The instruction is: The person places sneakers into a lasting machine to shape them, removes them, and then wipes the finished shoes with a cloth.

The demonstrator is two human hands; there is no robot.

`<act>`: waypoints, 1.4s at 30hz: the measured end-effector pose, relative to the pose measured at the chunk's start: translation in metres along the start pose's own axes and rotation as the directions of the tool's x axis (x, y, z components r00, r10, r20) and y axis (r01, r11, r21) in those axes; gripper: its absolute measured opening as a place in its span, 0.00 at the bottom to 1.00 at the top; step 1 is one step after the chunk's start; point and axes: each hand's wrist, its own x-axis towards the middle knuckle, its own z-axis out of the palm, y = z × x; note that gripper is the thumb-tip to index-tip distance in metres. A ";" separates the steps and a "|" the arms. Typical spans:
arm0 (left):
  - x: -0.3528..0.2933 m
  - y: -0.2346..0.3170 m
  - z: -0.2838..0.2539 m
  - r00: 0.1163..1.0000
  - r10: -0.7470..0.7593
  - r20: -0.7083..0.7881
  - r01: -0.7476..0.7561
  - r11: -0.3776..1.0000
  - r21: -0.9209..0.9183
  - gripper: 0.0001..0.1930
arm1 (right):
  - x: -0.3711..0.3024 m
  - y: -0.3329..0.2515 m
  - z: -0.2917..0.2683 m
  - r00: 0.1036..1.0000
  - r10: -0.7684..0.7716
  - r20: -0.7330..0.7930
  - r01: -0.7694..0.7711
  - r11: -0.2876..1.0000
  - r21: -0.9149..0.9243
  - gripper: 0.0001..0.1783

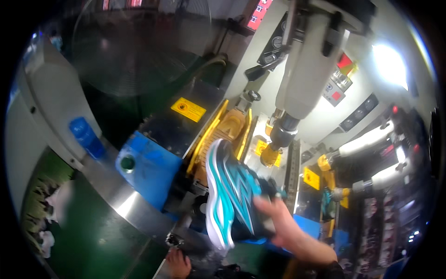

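My right hand [278, 218] grips a sneaker [227, 195] by its collar end, fingers closed round it. The shoe is black and teal with a thick white sole; it is tilted, toe pointing up and away, sole facing left. Just beyond the toe lies a brown, ridged shoe-shaped bed [230, 125] between yellow side guards. At the lower edge my left hand [179, 264] is beside a small metal fitting [174, 240] on the machine's front edge. Its fingers look stretched out with nothing in them, though they are small and partly cut off.
A grey press head with a yellow-tipped ram [270, 156] hangs right of the bed. A blue panel with a green button [127, 162] and a blue bottle [87, 137] stand at left. More machine arms [367, 144] are at right. A large fan [139, 46] stands behind.
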 end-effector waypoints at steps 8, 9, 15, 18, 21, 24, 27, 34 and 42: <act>0.013 0.000 -0.017 0.995 -0.010 0.098 0.022 0.993 -0.117 0.18 | 0.236 -0.042 0.027 0.846 -0.421 -0.327 0.205 0.823 -0.530 0.20; 0.015 -0.004 -0.012 0.996 -0.014 0.088 0.024 0.993 -0.111 0.18 | 0.256 -0.023 0.050 0.700 -0.599 -0.389 0.108 0.627 -0.772 0.26; 0.012 -0.017 -0.013 0.999 0.015 0.037 -0.010 0.990 -0.143 0.18 | 0.294 -0.014 0.033 0.823 -0.517 -0.236 0.203 0.655 -0.728 0.37; -0.003 -0.015 -0.003 0.998 0.060 0.034 -0.057 0.994 -0.088 0.16 | 0.287 0.005 0.033 0.595 -0.768 -0.236 0.192 0.421 -0.887 0.36; -0.001 -0.006 -0.008 0.988 -0.013 0.157 0.026 0.996 -0.087 0.19 | 0.282 -0.003 0.041 0.671 -0.686 -0.281 0.128 0.480 -0.868 0.40; 0.021 0.018 -0.033 0.986 0.156 0.057 -0.157 0.987 0.012 0.21 | 0.277 -0.012 0.018 0.736 -0.643 -0.210 0.147 0.455 -0.878 0.45; 0.011 0.004 -0.005 0.998 0.058 -0.031 -0.061 0.992 -0.111 0.26 | 0.238 -0.034 0.017 0.937 -0.347 0.037 0.229 0.533 -0.814 0.46; 0.019 0.029 -0.011 0.992 -0.103 -0.067 0.087 0.975 -0.205 0.24 | 0.027 0.092 -0.096 0.450 -0.653 0.610 0.489 -0.391 -0.780 0.41; -0.035 0.059 -0.009 0.964 -0.261 -0.057 0.200 0.848 -0.492 0.13 | -0.030 0.203 -0.133 0.559 -0.702 0.441 0.550 -0.084 -0.831 0.39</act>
